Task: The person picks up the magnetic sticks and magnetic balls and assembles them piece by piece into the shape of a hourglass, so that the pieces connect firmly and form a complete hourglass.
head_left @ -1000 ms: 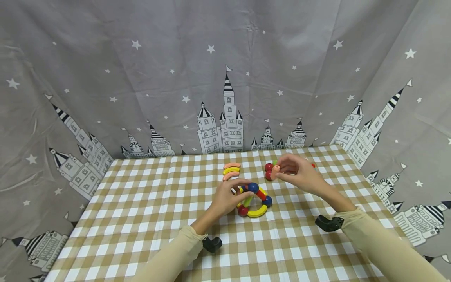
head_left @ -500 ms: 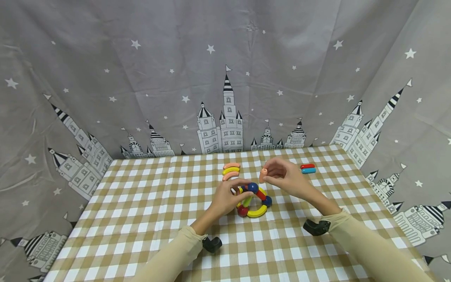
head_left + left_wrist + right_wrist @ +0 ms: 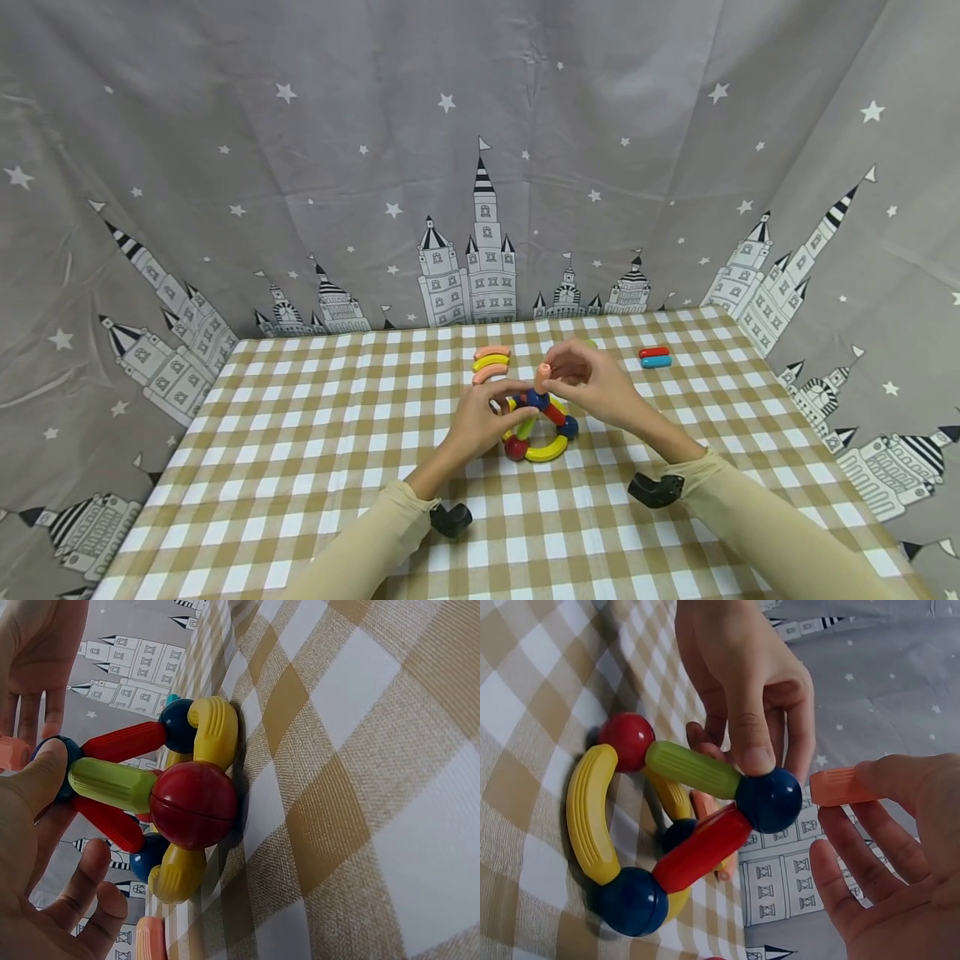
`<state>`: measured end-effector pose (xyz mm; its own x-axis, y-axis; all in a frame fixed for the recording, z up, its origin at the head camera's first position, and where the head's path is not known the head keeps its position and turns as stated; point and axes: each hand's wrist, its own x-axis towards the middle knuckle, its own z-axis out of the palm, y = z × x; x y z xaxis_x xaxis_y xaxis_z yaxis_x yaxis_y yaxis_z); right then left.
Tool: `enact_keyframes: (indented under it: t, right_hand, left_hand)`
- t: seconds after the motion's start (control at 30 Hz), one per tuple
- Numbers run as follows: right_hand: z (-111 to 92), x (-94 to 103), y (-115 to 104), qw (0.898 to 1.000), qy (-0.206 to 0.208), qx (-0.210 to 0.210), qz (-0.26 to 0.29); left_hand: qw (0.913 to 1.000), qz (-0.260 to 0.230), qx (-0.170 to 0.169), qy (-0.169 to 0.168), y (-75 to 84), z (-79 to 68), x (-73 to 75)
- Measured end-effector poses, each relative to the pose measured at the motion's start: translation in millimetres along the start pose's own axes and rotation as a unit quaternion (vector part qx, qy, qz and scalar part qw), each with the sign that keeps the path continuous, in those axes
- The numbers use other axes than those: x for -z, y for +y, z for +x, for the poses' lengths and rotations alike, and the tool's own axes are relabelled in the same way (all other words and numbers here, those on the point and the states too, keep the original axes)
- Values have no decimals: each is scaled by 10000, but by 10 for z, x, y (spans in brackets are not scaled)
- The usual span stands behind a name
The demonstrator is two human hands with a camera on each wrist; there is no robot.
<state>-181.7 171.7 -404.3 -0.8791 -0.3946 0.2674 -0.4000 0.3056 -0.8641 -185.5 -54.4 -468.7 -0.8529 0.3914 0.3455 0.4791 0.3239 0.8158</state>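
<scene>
A pyramid frame of toy rods and balls stands on the cloth. Its base joins curved yellow rods, a red ball and blue balls. A green rod and red rods slant up to the top blue ball. My left hand pinches that top ball between thumb and fingers. Close above it, my right hand holds a short salmon rod upright by thumb and fingertips. In the right wrist view a narrow gap shows between rod and ball.
Curved salmon and yellow rods lie in a row behind the frame. To the right lie a red rod and a blue rod. A grey castle-print curtain hangs behind the checked tablecloth.
My right hand has carried the salmon rod leftward from beside the red balls at the back to just above the top blue ball. The left hand has kept its grip there.
</scene>
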Motion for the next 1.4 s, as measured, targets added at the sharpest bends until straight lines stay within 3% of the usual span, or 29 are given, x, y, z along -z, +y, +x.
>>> enact_keyframes:
  t: [0.27,0.9,1.4]
  right_hand:
    - [19,-40,-9,9989,-49,29,-467]
    - [74,-100,-23,9988,-53,42,-484]
    - [8,43,7,9964,-318,143,-779]
  left_hand:
    - [9999,-44,-118,65,-16,-1,-13]
    - [9997,72,-152,155,7,-6,-9]
    - [9997,140,-158,102,-5,-11,-7]
